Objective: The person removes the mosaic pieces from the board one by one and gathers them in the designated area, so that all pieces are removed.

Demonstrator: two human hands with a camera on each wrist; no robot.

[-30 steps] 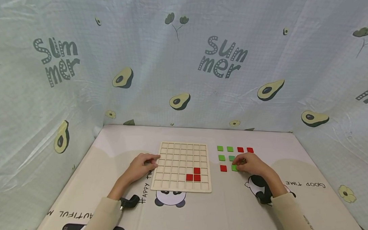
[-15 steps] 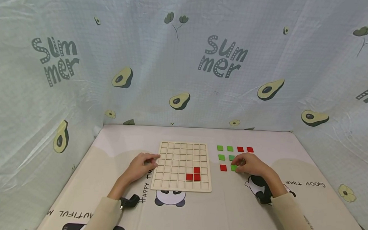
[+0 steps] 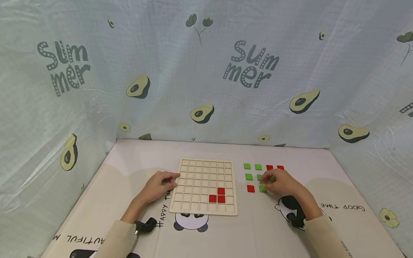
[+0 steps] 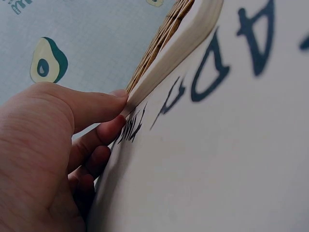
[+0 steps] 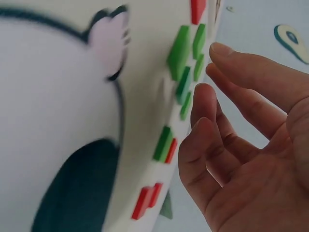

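A pale wooden grid board (image 3: 194,187) lies on the table with several red square tiles (image 3: 221,199) set in its lower right cells. My left hand (image 3: 158,186) is at the board's left side. Its thumb (image 4: 104,104) and a fingertip touch the board's edge (image 4: 178,53); the other fingers are bent. Over the loose tiles right of the board hovers my right hand (image 3: 283,183), fingers loosely bent and apart. Nothing shows between them in the right wrist view. Just under its fingertips lies a light green tile (image 3: 261,188), with a darker green tile (image 3: 259,177) partly covered.
Several loose tiles lie in rows: a green tile (image 3: 247,166) at the back left, a red tile (image 3: 269,167) at the back, and a red tile (image 3: 250,188) in front. A printed cloth (image 3: 208,68) hangs behind the table (image 3: 257,237).
My right hand, earlier at the front light green tile, has shifted slightly back from it. That tile sits slightly further left than before. My left hand stays at the board's edge.
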